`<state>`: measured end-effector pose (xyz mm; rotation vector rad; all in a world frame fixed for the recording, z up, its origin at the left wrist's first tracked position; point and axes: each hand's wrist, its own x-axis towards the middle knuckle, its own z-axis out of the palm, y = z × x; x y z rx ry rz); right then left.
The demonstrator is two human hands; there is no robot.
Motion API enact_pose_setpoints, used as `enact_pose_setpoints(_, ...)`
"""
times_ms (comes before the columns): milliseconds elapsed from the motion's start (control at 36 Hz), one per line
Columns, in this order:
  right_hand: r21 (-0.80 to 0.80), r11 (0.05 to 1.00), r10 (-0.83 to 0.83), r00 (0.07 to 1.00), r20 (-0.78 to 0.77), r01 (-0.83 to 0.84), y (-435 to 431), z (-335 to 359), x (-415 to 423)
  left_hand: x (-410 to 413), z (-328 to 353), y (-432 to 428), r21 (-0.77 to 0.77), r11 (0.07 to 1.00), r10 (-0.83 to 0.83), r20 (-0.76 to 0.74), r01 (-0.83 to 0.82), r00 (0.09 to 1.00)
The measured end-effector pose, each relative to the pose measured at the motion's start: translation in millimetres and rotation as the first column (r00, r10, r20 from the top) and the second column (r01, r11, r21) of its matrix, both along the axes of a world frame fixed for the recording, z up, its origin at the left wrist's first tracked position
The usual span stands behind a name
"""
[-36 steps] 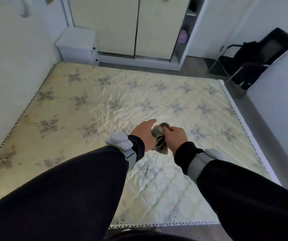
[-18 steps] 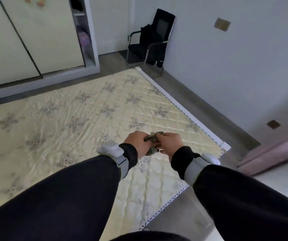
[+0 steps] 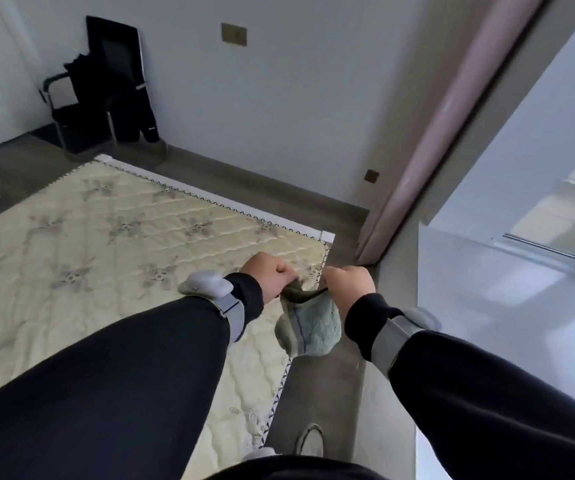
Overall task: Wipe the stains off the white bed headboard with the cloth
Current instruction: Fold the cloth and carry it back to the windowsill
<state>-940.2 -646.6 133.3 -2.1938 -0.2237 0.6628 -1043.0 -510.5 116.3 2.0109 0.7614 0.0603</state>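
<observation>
Head view: left hand (image 3: 272, 277) and right hand (image 3: 348, 284) each pinch the cloth (image 3: 308, 327) — headboard unseen — such shallow edge grips could let it drop.

Grey-green cloth (image 3: 308, 327), hanging, top edge pinched.

One head-worn camera faces forward and down. The fingers (image 3: 283, 270) sit close, mid-frame, with the mattress (image 3: 106, 237) beyond them.

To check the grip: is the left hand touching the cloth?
Touching. The head view shows the left hand pinching the top edge of the cloth, which hangs down between it and the right hand.
</observation>
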Motion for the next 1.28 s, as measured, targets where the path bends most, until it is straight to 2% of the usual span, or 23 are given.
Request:
enact_pose_setpoints(83,0.123,0.978,-0.15,0.98,-0.131,0.167,-24.1,-0.2,3.0,12.6,4.6,-11.0,0.048,0.997,-0.056,-0.012,0.057,0.998)
enact_pose_setpoints(139,0.151,0.973,-0.149,0.974,-0.169,0.175,-28.7,0.9,3.4,18.8,6.8,-15.5,0.067,0.996,-0.055,-0.009,0.056,0.998)
enact_pose_setpoints(278,0.209,0.962,-0.185,0.982,0.019,0.177,-45.9,13.2,9.1,40.3,16.4,-26.9,0.059,0.996,-0.067,0.033,0.065,0.997)
enact_pose_setpoints(444,0.354,0.91,-0.222,0.975,-0.026,0.216,-47.9,10.9,18.5,52.6,18.1,-33.4,0.057,0.99,-0.131,0.052,0.128,0.99)
enact_pose_setpoints(528,0.388,0.895,-0.243,0.97,0.007,0.221,-50.1,9.7,30.2,57.1,13.6,-32.0,0.063,0.994,-0.092,0.064,0.088,0.994)
enact_pose_setpoints(667,0.444,0.872,-0.235,0.972,0.014,0.205,-61.7,12.1,50.6,69.6,8.7,-28.9,-0.074,0.997,0.043,0.105,-0.036,0.994)
enact_pose_setpoints(833,0.443,0.872,-0.243,0.97,0.028,0.206,-73.3,8.6,77.4,94.6,11.9,-43.2,-0.3,0.953,0.082,0.086,-0.053,0.993)
enact_pose_setpoints(1000,0.459,0.854,-0.295,0.954,0.044,0.243,-93.5,2.2,121.1,127.5,0.1,-57.5,-0.073,0.976,-0.206,-0.019,0.204,0.978)
enact_pose_setpoints(1056,0.478,0.845,-0.293,0.955,0.038,0.24,-100.3,1.0,143.6,149.8,-4.0,-65.5,0.087,0.958,-0.269,-0.057,0.273,0.961)
enact_pose_setpoints(1139,0.442,0.875,-0.263,0.961,0.09,0.198,-108.1,-1.1,179.6,179.9,-5.1,-71.3,0.29,0.913,-0.275,-0.086,0.289,0.957)
enact_pose_setpoints(1278,0.359,0.921,-0.215,0.965,0.15,0.15,-125.8,-5.9,244.4,235.5,-2.3,-66.0,0.385,0.886,-0.259,-0.055,0.26,0.964)
